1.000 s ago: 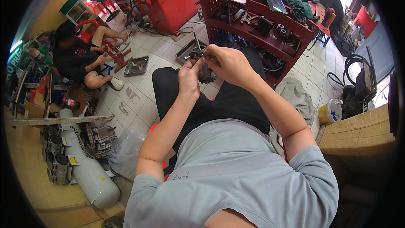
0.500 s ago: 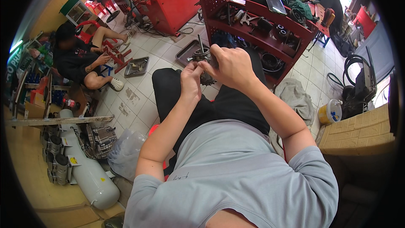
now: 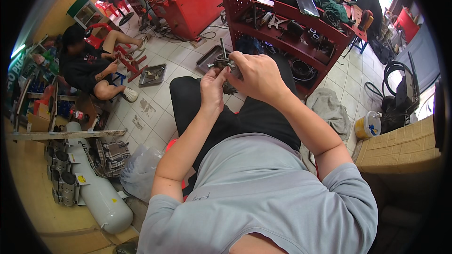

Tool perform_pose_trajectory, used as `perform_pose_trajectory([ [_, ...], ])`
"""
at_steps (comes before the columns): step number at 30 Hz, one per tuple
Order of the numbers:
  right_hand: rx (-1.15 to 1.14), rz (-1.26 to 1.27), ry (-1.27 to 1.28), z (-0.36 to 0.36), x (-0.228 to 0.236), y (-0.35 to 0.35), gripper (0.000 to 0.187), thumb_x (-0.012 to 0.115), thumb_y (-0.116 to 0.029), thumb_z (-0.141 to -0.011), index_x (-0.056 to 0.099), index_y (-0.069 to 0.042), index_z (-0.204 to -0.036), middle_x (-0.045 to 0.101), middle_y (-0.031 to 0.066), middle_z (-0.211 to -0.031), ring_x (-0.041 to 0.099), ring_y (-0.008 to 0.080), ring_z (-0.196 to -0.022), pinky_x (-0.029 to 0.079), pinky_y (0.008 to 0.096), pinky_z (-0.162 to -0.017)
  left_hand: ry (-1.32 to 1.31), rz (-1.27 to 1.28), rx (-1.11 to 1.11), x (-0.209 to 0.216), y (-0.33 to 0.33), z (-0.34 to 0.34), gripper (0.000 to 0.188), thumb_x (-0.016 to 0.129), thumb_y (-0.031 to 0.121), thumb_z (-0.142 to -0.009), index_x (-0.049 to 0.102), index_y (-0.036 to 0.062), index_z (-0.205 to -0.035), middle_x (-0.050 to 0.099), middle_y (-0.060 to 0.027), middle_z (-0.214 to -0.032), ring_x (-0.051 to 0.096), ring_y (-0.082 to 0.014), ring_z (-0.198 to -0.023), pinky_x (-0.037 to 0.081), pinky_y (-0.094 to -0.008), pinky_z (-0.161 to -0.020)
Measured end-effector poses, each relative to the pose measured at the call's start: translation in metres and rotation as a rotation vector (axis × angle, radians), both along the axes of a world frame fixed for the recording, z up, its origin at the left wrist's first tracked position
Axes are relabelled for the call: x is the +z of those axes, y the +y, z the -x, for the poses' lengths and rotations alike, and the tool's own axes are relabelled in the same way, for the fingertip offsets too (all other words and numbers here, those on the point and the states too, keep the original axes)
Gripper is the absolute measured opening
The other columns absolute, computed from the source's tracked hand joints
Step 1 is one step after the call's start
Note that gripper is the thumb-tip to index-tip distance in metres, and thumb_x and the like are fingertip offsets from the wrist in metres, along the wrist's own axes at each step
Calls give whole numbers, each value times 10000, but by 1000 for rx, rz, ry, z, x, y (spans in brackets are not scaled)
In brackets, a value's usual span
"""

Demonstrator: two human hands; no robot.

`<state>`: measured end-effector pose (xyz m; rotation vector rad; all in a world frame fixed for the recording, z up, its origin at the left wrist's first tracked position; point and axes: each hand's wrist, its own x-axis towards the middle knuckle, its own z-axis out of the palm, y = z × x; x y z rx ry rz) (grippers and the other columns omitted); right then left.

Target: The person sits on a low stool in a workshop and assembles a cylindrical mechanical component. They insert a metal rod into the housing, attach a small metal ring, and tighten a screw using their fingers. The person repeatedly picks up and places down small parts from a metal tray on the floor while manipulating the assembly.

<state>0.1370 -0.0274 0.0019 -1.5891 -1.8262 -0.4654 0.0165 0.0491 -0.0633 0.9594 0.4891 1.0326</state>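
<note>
Over my lap, just beyond my knees, is a small grimy metal part that looks like a carburetor (image 3: pixel 221 61). A thin metal rod (image 3: pixel 223 47) stands up from its top. My left hand (image 3: pixel 213 89) grips its near left side, thumb and fingers closed. Bent over the right side are the fingers of my right hand (image 3: pixel 259 77), pressed together close to my left fingertips. Whatever small piece the right fingertips may pinch is hidden by the hand. Partly behind the carburetor, a dark metal tray (image 3: pixel 205 60) lies on the tiled floor.
A red tool cart (image 3: pixel 282 42) with wrenches and parts stands ahead to the right. Another tray (image 3: pixel 153 76) lies left, near a seated person (image 3: pixel 87 66). A grey cloth (image 3: pixel 327 108) and a yellow-and-white bucket (image 3: pixel 368 125) are at right; a white cylinder (image 3: pixel 101 193) is at left.
My right fingers have shifted slightly, and the thumb has drawn back from my left fingertips. My left hand stays on the carburetor. The seated person's hands have moved a little.
</note>
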Motion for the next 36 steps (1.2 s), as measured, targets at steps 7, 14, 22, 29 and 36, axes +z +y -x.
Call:
perform_pose_trajectory([
  [7, -129, 201, -73, 2, 0, -3, 219, 621, -265, -835, 541, -63, -811, 597, 89, -600, 600, 275, -564, 411, 371, -548, 50, -35, 15, -1, 1, 2, 70, 643, 64, -871, 633, 38, -936, 635, 0, -841, 555, -59, -784, 416, -213, -721],
  [14, -48, -51, -98, 0, -6, 0, 297, 594, -321, -858, 540, -74, -703, 569, 72, -514, 556, 251, -443, 378, 362, -491, 22, -40, 6, -9, 7, 1, 63, 626, 39, -876, 631, 26, -937, 653, -23, -871, 579, -68, -775, 447, -207, -724],
  [22, -80, -12, -44, 4, -2, -3, 283, 584, -297, -867, 549, -69, -703, 561, 70, -498, 560, 250, -432, 379, 351, -451, 12, -88, 26, -6, 6, 1, 63, 615, 32, -884, 636, 24, -943, 661, -29, -893, 590, -77, -791, 452, -211, -741],
  [29, -141, 125, -89, 4, -6, -2, 247, 587, -278, -853, 539, -58, -750, 570, 77, -511, 571, 248, -442, 384, 348, -431, 6, -116, 34, -8, 6, 1, 77, 626, 38, -883, 639, 14, -955, 662, -35, -902, 592, -76, -806, 445, -209, -757],
  [36, -59, -52, -63, 4, -3, -2, 232, 569, -253, -863, 545, -66, -729, 558, 76, -489, 556, 246, -409, 386, 350, -416, 6, -142, 48, -6, 7, 2, 108, 663, 62, -871, 642, 4, -960, 659, -31, -877, 591, -71, -781, 450, -200, -731],
])
